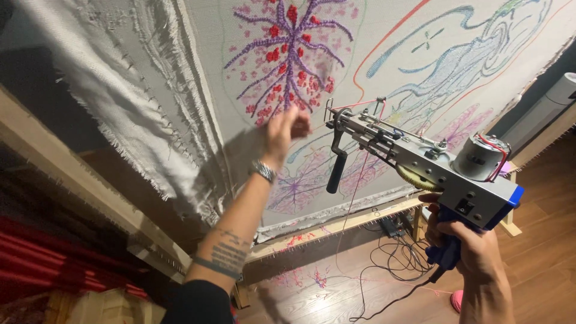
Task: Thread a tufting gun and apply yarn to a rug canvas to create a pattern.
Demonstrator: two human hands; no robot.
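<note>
Two hands logged: my right hand [465,240] grips the blue handle of the tufting gun [420,162], fingers wrapped shut, its needle just short of the stretched cloth [384,72]. My left hand [287,127], blurred, fingers loosely bunched, grip unclear, hovers left of the gun's needle. Best practice: keep needle square to cloth, yarn [354,186] slack.
</note>
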